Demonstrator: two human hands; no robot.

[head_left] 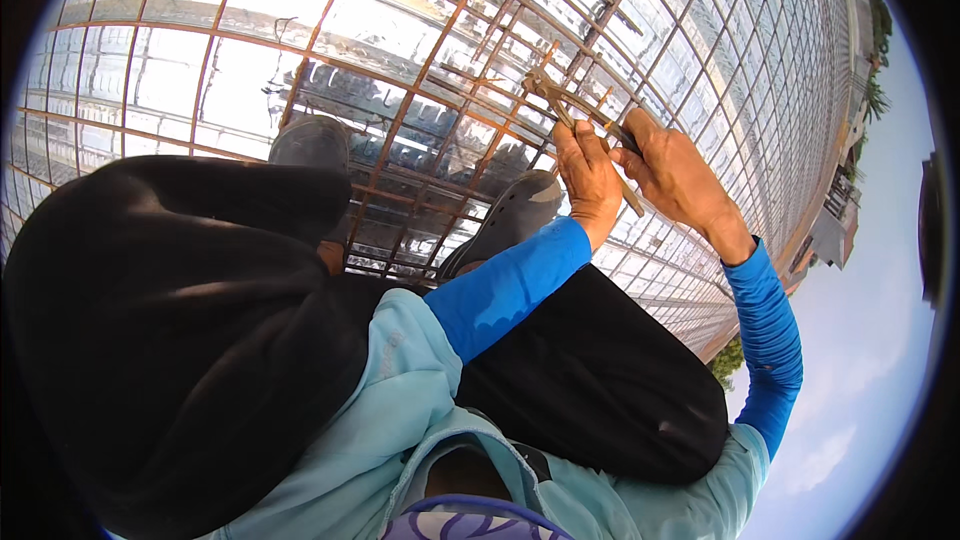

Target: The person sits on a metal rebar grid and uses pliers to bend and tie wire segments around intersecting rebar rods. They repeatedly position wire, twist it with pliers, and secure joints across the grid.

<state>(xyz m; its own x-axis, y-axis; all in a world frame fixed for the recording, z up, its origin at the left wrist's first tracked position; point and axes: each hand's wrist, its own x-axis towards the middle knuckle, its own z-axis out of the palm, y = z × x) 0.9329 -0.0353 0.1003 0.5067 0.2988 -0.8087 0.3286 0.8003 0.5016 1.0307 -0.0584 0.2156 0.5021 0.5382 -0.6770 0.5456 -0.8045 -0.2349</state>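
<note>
A pair of rusty pincers stands right of centre, its jaws at the steel mesh. My left hand is closed around one handle, whose end sticks out below the fingers. The other handle runs into my right hand, which is curled around it just to the right. Around the jaws, several rusty bars cross close together. Whether the jaws grip a wire is too small to make out.
My shoes, the left and the right, stand on the mesh. Reflective silvery sheeting lies beneath the bars. Loose bar ends stick up near the pincers. A building and trees show beyond the mesh at right.
</note>
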